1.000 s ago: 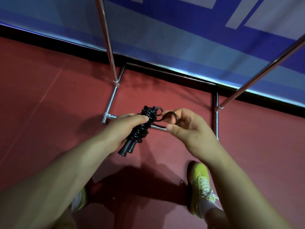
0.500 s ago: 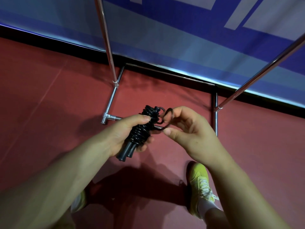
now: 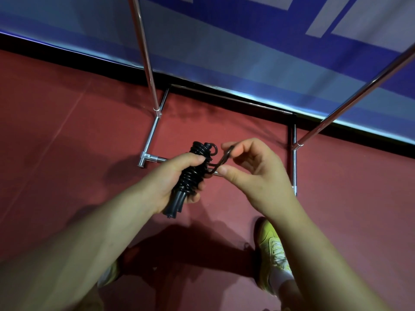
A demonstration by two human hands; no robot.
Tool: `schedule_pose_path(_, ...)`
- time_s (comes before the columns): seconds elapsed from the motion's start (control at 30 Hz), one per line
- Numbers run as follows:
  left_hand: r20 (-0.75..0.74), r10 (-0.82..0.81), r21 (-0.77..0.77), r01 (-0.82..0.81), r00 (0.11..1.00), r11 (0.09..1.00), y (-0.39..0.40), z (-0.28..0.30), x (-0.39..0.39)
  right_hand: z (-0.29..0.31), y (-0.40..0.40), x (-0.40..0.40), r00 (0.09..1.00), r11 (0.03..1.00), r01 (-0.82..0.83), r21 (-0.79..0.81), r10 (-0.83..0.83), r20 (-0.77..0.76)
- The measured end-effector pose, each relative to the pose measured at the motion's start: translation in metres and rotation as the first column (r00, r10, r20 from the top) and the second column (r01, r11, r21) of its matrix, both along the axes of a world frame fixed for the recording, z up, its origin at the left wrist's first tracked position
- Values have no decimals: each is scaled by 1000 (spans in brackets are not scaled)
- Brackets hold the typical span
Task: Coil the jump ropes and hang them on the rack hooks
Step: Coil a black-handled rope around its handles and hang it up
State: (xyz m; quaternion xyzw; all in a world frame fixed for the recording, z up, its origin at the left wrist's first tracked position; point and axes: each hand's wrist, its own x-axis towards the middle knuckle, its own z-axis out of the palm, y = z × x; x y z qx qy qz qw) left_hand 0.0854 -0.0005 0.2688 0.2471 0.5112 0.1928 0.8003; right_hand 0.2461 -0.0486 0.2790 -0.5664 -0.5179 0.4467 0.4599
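A sports hall: red court floor (image 3: 67, 142), blue wall banner (image 3: 224, 41), chrome rack (image 3: 146, 52).

Counted in view: one coiled black jump rope (image 3: 195, 168) with two handles (image 3: 175, 204); one rope loop (image 3: 221, 160); two hands, left (image 3: 170, 182) and right (image 3: 253, 173); one metal rack (image 3: 294, 158); two yellow shoes (image 3: 272, 250).
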Motion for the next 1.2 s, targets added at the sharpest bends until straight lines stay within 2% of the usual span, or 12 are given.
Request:
schedule_pose_path(0.1,-1,47,-8,-47,999,999,0,-2,1,-5,-1,-5,996,996,86,-21,-86,-21)
schedule_pose_path(0.17,-13,82,-1,-82,997,997,0,-2,2,-7,-2,-9,997,996,78,-42,-79,-20)
schedule_pose_path(0.3,-12,84,29,-84,996,996,-1,-4,2,-9,-2,-22,984,984,170,-58,-167,57)
schedule_pose_path(0.43,6,92,35,-92,996,995,-2,-3,3,-7,0,-30,978,978,206,-31,-206,24)
schedule_pose_path(0.57,-45,47,176,-38,998,984,-1,-1,2,1,0,-34,957,967,255,-8,-254,-143)
schedule_pose_path(0.7,-108,22,313,13,994,950,-5,1,6,-1,6,-31,930,948,318,-31,-318,-185)
schedule_pose_path(0.83,-23,28,242,-22,999,970,-9,4,7,-1,9,-28,940,961,275,-4,-270,-209)
schedule_pose_path(0.97,13,-42,225,38,999,974,-10,1,4,-4,10,-23,940,962,270,-42,-273,-207)
schedule_pose_path(1.07,40,-104,230,92,994,969,-6,3,-2,-3,14,-17,859,951,262,-165,-308,-410)
schedule_pose_path(1.13,32,-100,242,89,995,966,-4,4,-3,0,15,-13,800,953,177,-245,-284,-528)
schedule_pose_path(1.2,9,-88,232,84,996,969,-6,7,-2,2,15,-8,789,956,44,-290,-211,-577)
